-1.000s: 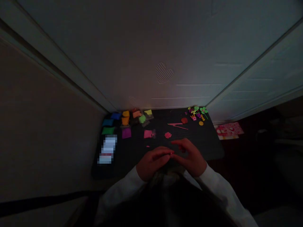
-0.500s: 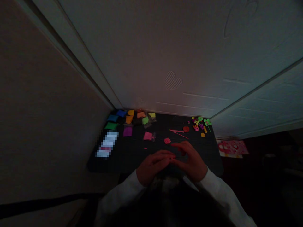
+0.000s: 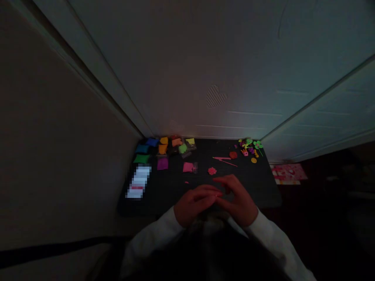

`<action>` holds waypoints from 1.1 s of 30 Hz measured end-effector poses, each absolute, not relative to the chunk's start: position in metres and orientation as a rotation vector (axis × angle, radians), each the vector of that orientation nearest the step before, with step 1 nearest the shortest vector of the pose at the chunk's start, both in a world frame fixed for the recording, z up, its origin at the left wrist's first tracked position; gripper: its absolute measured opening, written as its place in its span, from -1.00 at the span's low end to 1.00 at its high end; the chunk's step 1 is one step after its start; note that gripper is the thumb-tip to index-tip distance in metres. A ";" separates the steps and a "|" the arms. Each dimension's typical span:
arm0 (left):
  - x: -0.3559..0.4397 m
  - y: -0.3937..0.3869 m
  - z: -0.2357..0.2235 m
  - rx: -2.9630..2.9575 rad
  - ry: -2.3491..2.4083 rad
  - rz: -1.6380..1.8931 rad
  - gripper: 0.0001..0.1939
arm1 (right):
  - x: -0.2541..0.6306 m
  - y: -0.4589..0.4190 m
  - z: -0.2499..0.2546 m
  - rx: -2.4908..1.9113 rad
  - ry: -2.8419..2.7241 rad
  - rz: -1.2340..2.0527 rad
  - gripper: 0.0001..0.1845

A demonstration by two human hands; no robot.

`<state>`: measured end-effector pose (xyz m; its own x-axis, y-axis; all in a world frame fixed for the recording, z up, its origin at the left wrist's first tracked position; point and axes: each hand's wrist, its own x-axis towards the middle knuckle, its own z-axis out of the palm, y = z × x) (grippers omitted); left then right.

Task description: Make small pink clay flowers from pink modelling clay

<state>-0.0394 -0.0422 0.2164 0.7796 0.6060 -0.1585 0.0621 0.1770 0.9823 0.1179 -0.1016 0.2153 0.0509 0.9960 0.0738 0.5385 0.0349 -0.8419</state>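
Observation:
My left hand [image 3: 197,203] is closed above the dark table, its thumb and fingers pressed together. Whatever sits at its fingertips is tiny, and I cannot make it out. My right hand [image 3: 238,201] meets those fingertips with its thumb, while its index finger is raised and bent, apart from the thumb. Just beyond the hands lies a pink flower-like clay piece [image 3: 212,171] with a bumpy surface. A small pink scrap [image 3: 186,182] rests to its left, in front of an opened packet of pink clay [image 3: 188,167].
Colored clay packets, among them a purple one [image 3: 163,163] and a green one [image 3: 141,159], line the table's left and back. A blurred bright screen [image 3: 138,182] lies left. Pink tools [image 3: 225,160], a red lump [image 3: 233,155] and small clay figures [image 3: 249,148] sit right. A wall [image 3: 181,78] stands behind.
The view has shifted slightly, so the table items appear a little farther right. Both hands keep nearly the same pose, fingertips meeting.

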 end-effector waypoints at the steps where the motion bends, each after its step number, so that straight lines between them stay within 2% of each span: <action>1: -0.040 -0.042 0.216 1.358 0.589 0.405 -0.73 | 0.115 -0.104 0.214 -1.605 -1.565 0.784 -0.58; 21: -0.052 -0.047 0.209 1.348 0.570 0.415 -0.75 | 0.117 -0.114 0.214 -1.635 -1.530 0.762 -0.58; 33: -0.030 -0.049 0.198 1.308 0.703 0.498 -0.85 | 0.136 -0.108 0.220 -1.597 -1.613 0.824 -0.63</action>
